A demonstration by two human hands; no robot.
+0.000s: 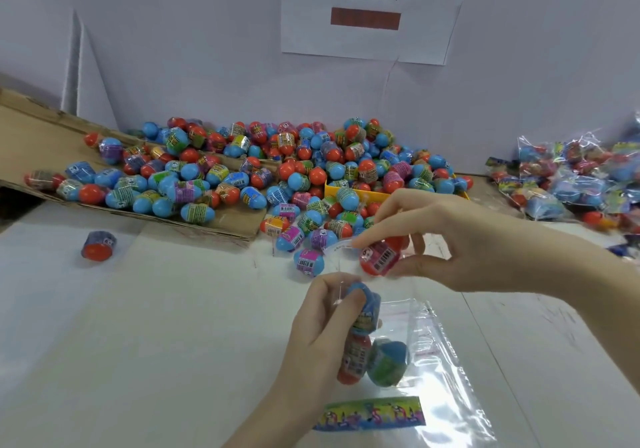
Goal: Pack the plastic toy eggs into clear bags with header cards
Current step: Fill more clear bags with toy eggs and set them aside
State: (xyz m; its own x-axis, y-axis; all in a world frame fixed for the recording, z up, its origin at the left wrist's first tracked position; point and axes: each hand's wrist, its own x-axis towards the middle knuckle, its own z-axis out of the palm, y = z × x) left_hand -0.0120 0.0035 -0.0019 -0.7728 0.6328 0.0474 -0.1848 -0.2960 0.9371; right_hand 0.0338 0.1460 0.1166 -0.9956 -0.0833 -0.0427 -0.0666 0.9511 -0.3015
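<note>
While the left hand (322, 330) grips the clear bag (426, 354) of eggs over the worktop (156, 326), right hand (446, 239) pinches a red egg (379, 257) at its mouth, loose egg pile (277, 170) behind.

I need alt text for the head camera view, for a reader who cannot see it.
The left hand holds a clear bag containing toy eggs while the right hand pinches a red egg above its mouth. A pile of eggs lies behind.
</note>
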